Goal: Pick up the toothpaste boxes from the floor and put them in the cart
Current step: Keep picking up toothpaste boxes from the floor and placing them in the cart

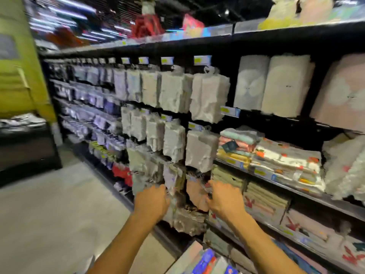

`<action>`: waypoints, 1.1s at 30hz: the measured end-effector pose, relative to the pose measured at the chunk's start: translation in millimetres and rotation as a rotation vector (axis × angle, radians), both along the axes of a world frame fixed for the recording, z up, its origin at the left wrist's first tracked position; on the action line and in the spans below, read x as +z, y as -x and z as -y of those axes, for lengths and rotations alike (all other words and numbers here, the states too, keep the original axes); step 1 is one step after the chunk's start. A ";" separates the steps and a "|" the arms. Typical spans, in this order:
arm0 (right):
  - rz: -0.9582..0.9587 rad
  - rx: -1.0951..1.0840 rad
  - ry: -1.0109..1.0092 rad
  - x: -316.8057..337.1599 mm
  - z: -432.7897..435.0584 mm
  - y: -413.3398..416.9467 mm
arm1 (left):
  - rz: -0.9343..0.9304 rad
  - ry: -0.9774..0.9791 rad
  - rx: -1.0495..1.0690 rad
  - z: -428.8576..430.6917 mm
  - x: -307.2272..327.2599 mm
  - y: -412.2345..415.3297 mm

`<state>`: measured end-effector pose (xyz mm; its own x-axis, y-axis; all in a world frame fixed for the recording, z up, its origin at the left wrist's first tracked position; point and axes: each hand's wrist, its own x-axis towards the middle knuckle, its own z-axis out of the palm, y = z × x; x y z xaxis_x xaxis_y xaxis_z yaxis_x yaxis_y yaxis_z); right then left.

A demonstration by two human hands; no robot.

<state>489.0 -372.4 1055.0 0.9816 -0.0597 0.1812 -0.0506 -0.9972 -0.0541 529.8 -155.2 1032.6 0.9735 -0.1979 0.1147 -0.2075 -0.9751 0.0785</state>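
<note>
Both of my arms reach towards the lower pegs of a black shelf wall. My left hand has its fingers curled round the edge of a pale hanging pack. My right hand grips the side of a pinkish hanging pack. At the bottom edge lie blue and red boxes beside a pale flat pack. Motion blur hides their print and what they rest in. No box shows on the grey floor.
Rows of white and grey cloth packs hang on pegs above my hands. Folded towels fill the shelves to the right. A green pillar and a dark low counter stand at the left, with the aisle floor between.
</note>
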 end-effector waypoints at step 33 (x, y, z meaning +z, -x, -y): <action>-0.512 0.897 -0.049 -312.5 -753.5 -220.7 | -0.435 0.113 1.067 -738.5 -259.5 -5.8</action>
